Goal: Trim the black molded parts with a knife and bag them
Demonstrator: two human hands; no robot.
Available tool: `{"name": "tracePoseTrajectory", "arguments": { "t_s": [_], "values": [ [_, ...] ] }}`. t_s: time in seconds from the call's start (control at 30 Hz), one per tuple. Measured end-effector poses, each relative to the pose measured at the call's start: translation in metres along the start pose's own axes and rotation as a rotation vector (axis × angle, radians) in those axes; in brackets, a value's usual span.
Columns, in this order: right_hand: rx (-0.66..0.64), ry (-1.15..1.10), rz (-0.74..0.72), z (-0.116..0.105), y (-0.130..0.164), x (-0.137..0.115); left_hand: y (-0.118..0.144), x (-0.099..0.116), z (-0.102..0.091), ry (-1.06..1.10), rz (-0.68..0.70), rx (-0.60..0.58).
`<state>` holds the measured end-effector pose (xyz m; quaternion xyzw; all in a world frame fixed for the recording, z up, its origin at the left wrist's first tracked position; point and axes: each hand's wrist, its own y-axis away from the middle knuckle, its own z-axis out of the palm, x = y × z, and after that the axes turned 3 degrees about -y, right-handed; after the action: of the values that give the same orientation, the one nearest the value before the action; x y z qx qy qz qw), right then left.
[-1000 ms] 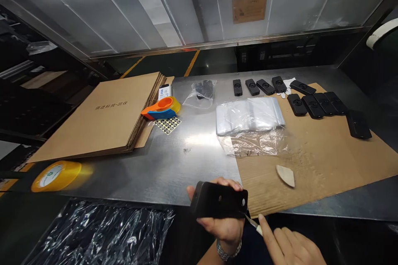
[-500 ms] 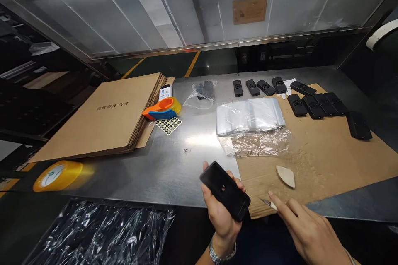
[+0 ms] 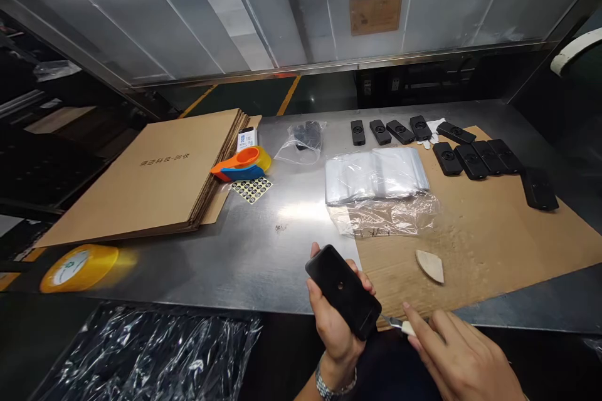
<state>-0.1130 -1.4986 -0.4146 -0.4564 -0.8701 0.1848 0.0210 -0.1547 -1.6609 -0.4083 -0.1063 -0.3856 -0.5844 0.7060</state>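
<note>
My left hand [image 3: 333, 331] is closed around a black rectangular device [image 3: 345, 294], held tilted above the table's front edge with its flat face up. A small round mark shows near the middle of that face. Between the fingers of my right hand [image 3: 461, 351] is a small craft knife [image 3: 406, 328] with a pale handle. Its thin blade points left, and the tip is at the device's lower right corner; whether it touches, I cannot tell. A wedge-shaped pale piece [image 3: 429, 266] lies on the cardboard sheet [image 3: 498, 225], beyond my right hand.
Several black devices [image 3: 471, 161] lie at the back right. Clear plastic bags [image 3: 379, 175] are stacked mid-table. On the left are flat cartons [image 3: 164, 169], an orange and blue tape dispenser [image 3: 242, 164], a sticker sheet [image 3: 253, 189] and a yellow tape roll [image 3: 79, 268].
The knife in my right hand has moved left and slightly down, bringing its blade to the device's corner. My left hand still holds the device, only slightly shifted.
</note>
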Motion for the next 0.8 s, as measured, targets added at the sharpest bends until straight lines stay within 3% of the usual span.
{"name": "tracePoseTrajectory", "arguments": {
  "t_s": [0.8],
  "values": [
    [-0.007, 0.117, -0.026, 0.0038, 0.0053, 0.0009, 0.0037, -0.0038, -0.0038, -0.019, -0.019, -0.039]
  ]
}}
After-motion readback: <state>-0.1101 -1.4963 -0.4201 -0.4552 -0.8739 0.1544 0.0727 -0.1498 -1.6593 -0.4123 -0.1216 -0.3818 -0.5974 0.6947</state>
